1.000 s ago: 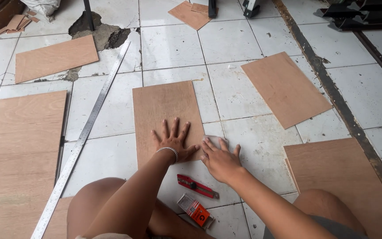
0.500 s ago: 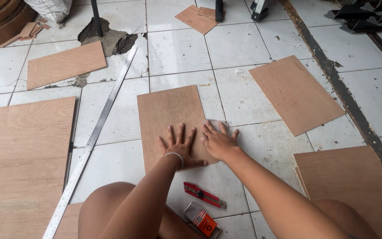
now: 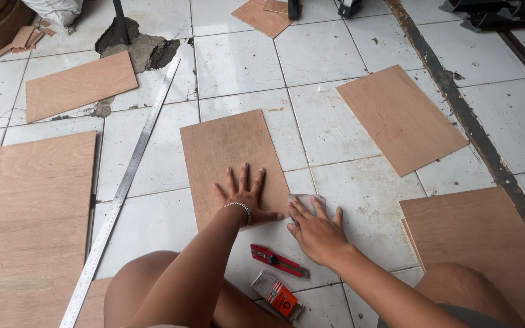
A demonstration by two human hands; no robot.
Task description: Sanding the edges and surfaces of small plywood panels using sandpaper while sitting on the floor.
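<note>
A rectangular plywood board (image 3: 229, 152) lies flat on the white floor tiles in front of my knees. My left hand (image 3: 243, 199), a bead bracelet on its wrist, presses flat on the board's near end with its fingers spread. My right hand (image 3: 316, 229) rests at the board's near right corner. Its fingers press a small grey sheet (image 3: 307, 200), like sandpaper, against the board's edge and the tile.
A red utility knife (image 3: 277, 261) and a small orange box (image 3: 276, 295) lie between my legs. A long steel ruler (image 3: 123, 185) runs diagonally on the left beside a large plywood sheet (image 3: 28, 218). More plywood pieces lie at right (image 3: 399, 118), near right (image 3: 487, 243) and far left (image 3: 80, 85).
My right hand slid forward along the board's right edge with the grey sheet, then back toward me. My left hand stayed pressed on the board.
</note>
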